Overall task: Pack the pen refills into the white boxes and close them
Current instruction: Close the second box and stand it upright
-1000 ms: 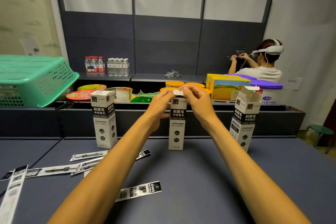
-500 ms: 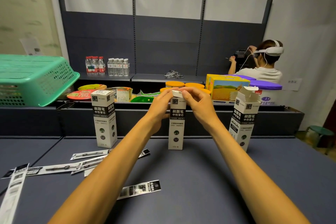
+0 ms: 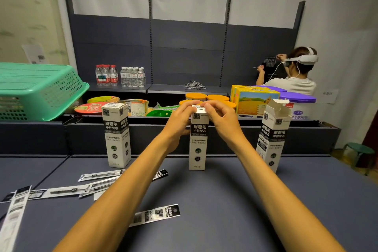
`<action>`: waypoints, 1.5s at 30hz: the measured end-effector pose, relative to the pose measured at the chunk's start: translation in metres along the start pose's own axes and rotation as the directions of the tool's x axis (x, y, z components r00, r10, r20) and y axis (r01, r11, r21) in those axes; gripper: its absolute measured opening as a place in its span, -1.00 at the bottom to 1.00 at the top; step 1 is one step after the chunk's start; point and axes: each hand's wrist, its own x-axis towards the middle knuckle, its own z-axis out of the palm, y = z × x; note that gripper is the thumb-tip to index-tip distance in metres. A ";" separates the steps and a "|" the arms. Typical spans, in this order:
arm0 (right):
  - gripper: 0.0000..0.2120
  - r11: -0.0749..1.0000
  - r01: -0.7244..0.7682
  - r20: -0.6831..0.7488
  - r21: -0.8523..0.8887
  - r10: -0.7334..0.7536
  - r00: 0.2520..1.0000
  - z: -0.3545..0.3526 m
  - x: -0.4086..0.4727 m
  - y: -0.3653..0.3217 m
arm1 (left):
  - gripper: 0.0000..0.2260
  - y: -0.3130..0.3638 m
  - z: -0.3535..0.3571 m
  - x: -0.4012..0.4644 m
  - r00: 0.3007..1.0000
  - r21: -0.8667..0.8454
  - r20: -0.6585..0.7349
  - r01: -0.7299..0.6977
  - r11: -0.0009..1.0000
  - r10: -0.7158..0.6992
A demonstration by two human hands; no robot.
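Observation:
Three tall white boxes stand upright on the dark table. The middle box (image 3: 197, 145) has its top flap held between both hands: my left hand (image 3: 180, 117) grips the top from the left and my right hand (image 3: 219, 117) pinches the flap from the right. The left box (image 3: 117, 135) is closed. The right box (image 3: 273, 135) has its flaps standing open. Several pen refills in flat black-and-white sleeves lie on the table: one (image 3: 157, 214) between my forearms, others (image 3: 98, 176) at the left.
A green plastic basket (image 3: 38, 90) sits upturned at the far left. Beyond the table's far edge a low shelf holds bowls, orange lids, a yellow carton (image 3: 254, 101) and water bottles (image 3: 120, 75). A person with a white headset (image 3: 296, 73) works at the back right.
Both hands have pressed the middle box's flap lower onto its top. The boxes and the loose refills have not moved.

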 end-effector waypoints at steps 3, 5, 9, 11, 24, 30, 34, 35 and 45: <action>-0.84 0.997 -0.056 -0.048 0.057 0.059 0.997 0.002 0.000 0.001 | -0.76 0.000 0.001 0.001 1.000 -0.001 0.006 0.000 1.000 0.000; -0.87 0.999 -0.051 -0.096 0.019 0.053 0.994 0.004 0.000 0.002 | -0.76 0.000 0.003 0.002 1.000 0.003 -0.008 -0.004 1.000 0.004; -0.90 0.997 0.014 -0.099 -0.074 -0.022 0.995 0.006 0.003 0.004 | -0.80 -0.005 0.004 0.005 0.996 0.043 -0.060 -0.060 0.997 0.062; -0.89 0.997 0.016 -0.108 -0.069 -0.024 0.994 0.004 0.006 0.004 | -0.80 -0.008 0.003 0.006 0.992 0.073 -0.061 -0.101 0.992 0.106; -0.88 1.000 0.001 -0.057 0.005 0.000 0.998 0.001 0.008 0.005 | -0.77 -0.012 -0.003 0.009 0.989 0.097 -0.004 -0.148 0.984 0.149; -0.81 1.000 -0.006 -0.045 -0.029 0.005 0.999 -0.006 0.007 0.008 | -0.77 -0.012 -0.006 0.008 0.984 0.139 0.019 -0.181 0.974 0.180; -0.84 0.997 0.033 -0.034 -0.076 -0.035 0.999 -0.005 0.008 0.005 | -0.77 -0.011 -0.008 0.007 0.982 0.135 0.032 -0.190 0.972 0.188; -0.85 0.997 0.036 -0.031 -0.065 -0.038 0.999 -0.004 0.008 0.005 | -0.77 -0.011 -0.008 0.007 0.981 0.132 0.041 -0.195 0.972 0.191; -0.89 0.996 0.064 -0.011 -0.069 -0.065 0.998 -0.003 0.007 0.001 | -0.76 -0.009 -0.008 0.008 0.968 0.160 0.078 -0.248 0.955 0.238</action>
